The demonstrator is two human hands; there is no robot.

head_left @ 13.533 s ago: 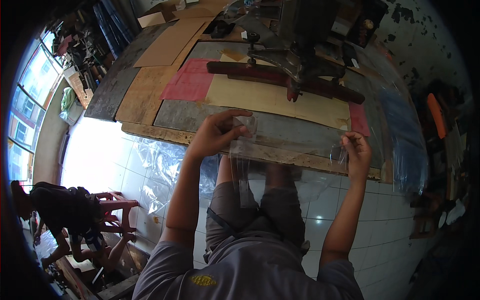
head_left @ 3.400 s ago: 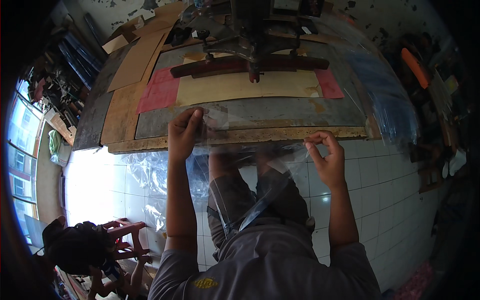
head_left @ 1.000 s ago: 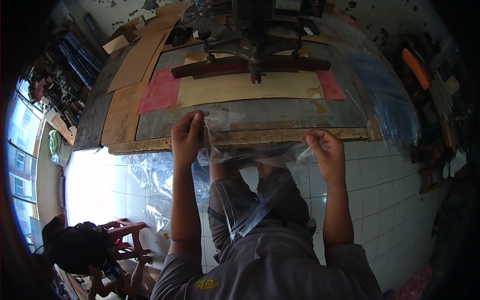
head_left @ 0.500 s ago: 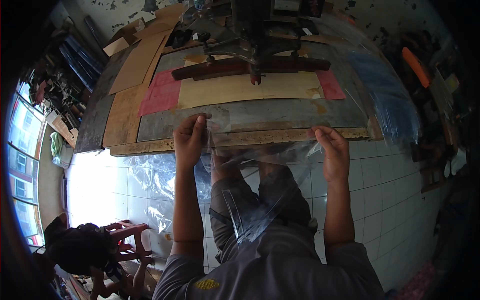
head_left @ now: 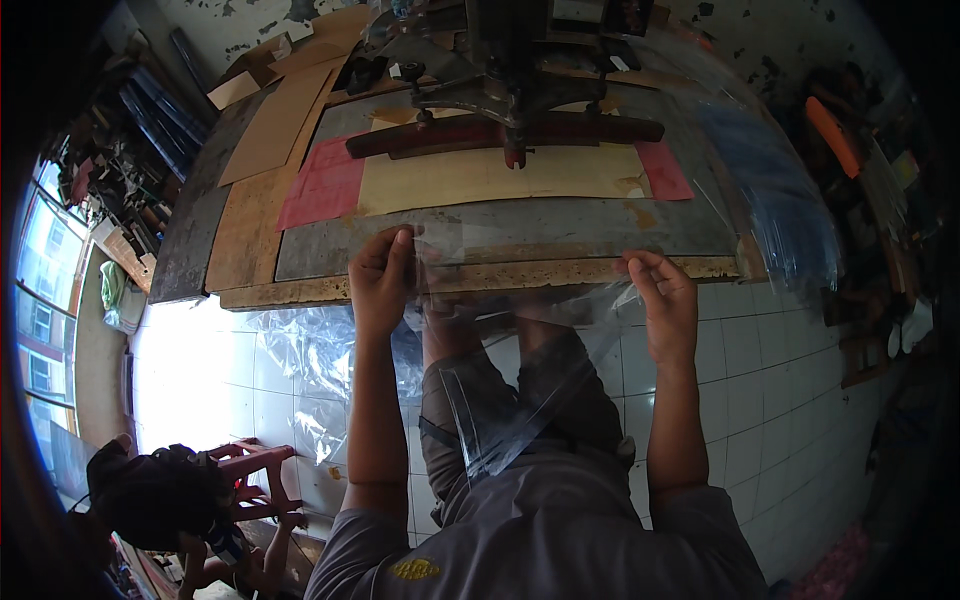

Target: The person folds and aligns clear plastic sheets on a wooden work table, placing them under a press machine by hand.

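Plastic sheet [head_left: 520,300] is now drawn tauter along the desk [head_left: 300,290] front edge, pinched at both ends by left hand [head_left: 380,285] and right hand [head_left: 665,305], lowered slightly, as if for alignment

Floor: you stand on white tiles [head_left: 780,350], glaring bright at your left.
Windows: a bank of panes [head_left: 40,300] curves along your far left.
Wall: ahead of you, stained plaster [head_left: 250,15].
Furniture: your worn workbench [head_left: 240,230] carries cardboard sheets [head_left: 275,120]; a red stool [head_left: 255,480] sits lower left.
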